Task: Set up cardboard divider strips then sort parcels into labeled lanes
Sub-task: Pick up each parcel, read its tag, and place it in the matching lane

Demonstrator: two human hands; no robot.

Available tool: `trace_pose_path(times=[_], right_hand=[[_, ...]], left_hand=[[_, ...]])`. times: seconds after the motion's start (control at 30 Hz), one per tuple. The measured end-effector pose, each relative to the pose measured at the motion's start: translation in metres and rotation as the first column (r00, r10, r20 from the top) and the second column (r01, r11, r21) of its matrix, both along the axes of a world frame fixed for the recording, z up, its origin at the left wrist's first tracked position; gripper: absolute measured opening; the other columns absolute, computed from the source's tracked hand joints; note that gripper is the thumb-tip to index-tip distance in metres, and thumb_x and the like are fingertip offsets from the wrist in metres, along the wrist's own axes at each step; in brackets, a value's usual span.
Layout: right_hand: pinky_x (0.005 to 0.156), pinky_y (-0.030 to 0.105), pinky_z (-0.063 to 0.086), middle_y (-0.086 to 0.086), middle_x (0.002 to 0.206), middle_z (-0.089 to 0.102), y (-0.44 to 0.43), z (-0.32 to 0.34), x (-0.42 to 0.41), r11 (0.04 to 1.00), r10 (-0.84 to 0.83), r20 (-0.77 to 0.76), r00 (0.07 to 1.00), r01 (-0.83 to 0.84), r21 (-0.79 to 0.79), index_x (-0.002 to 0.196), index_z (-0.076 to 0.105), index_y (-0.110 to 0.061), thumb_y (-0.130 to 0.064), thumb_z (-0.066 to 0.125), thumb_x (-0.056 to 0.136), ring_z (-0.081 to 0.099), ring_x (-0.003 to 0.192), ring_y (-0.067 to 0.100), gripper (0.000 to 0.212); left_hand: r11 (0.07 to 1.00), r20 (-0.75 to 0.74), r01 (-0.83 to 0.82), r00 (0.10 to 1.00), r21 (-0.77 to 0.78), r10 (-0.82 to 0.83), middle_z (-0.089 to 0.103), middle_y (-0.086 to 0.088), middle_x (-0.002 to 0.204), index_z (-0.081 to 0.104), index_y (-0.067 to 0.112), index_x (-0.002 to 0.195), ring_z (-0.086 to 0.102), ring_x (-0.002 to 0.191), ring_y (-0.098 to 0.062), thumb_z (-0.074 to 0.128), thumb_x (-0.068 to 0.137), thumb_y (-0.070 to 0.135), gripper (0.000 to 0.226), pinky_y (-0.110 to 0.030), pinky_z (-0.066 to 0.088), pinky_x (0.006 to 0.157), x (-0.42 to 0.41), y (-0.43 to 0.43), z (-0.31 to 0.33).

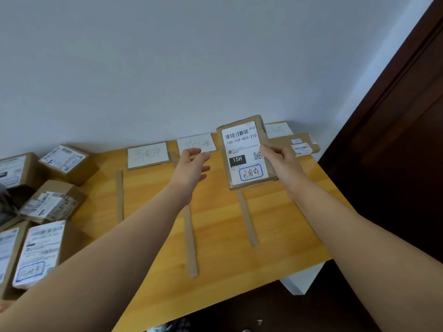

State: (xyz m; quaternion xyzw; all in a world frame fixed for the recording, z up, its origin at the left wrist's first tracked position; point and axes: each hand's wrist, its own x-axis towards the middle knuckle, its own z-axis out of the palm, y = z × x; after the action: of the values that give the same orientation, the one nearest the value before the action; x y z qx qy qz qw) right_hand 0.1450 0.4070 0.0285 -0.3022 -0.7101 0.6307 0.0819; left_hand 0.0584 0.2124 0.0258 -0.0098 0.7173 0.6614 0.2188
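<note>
My right hand [280, 159] grips a flat brown parcel [242, 149] by its right edge and holds it upright above the table, its white shipping label facing me. To the parcel's left, my left hand [191, 166] hovers with relaxed fingers and holds nothing. Three cardboard divider strips lie on the wooden table [220, 248]: a left strip [119, 195], a middle strip [190, 240] and a right strip [248, 221]. White lane labels lean at the back: left label [148, 155], middle label [196, 143], right label [278, 129]. Another flat parcel [294, 144] lies in the rightmost lane.
Several labeled cardboard boxes [60, 161] are piled at the table's left end, among them a larger box [39, 252] near the front. A pale wall stands behind the table. A dark wooden door [395, 140] is close on the right. The floor below is dark.
</note>
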Motion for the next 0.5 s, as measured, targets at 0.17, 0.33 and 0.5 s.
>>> trace_pose_path(times=[0.17,0.33,0.5], right_hand=[[0.104,0.047,0.042,-0.006,0.114,0.069,0.043,-0.013,-0.002,0.999,0.009,0.024,1.000,-0.007,-0.050,0.117,0.054,-0.029,-0.068,0.068,0.057,0.060,0.112,0.019,0.073],[0.104,0.047,0.041,-0.007,0.108,0.072,0.074,-0.025,-0.020,0.998,0.021,0.055,0.998,-0.017,-0.062,0.113,0.055,-0.030,-0.070,0.068,0.056,0.063,0.109,0.020,0.071],[0.106,0.048,0.039,-0.002,0.110,0.071,0.101,-0.038,-0.032,0.994,-0.008,0.090,0.996,0.018,-0.108,0.120,0.054,-0.024,-0.055,0.068,0.074,0.061,0.111,0.022,0.057]], left_hand=[[0.999,0.018,0.007,1.000,-0.036,-0.007,0.057,-0.002,0.122,0.047,0.021,0.126,0.062,0.103,-0.017,0.055,0.095,0.029,0.033,-0.032,0.051,0.089,0.000,0.038,-0.009],[0.997,0.028,0.022,0.999,-0.079,-0.019,0.058,-0.002,0.121,0.048,0.021,0.125,0.062,0.103,-0.016,0.054,0.095,0.030,0.032,-0.034,0.051,0.093,-0.020,0.069,-0.018],[0.991,0.041,0.074,0.997,-0.113,-0.070,0.058,-0.003,0.121,0.048,0.021,0.124,0.061,0.103,-0.017,0.053,0.096,0.030,0.030,-0.036,0.051,0.095,-0.036,0.098,-0.024]])
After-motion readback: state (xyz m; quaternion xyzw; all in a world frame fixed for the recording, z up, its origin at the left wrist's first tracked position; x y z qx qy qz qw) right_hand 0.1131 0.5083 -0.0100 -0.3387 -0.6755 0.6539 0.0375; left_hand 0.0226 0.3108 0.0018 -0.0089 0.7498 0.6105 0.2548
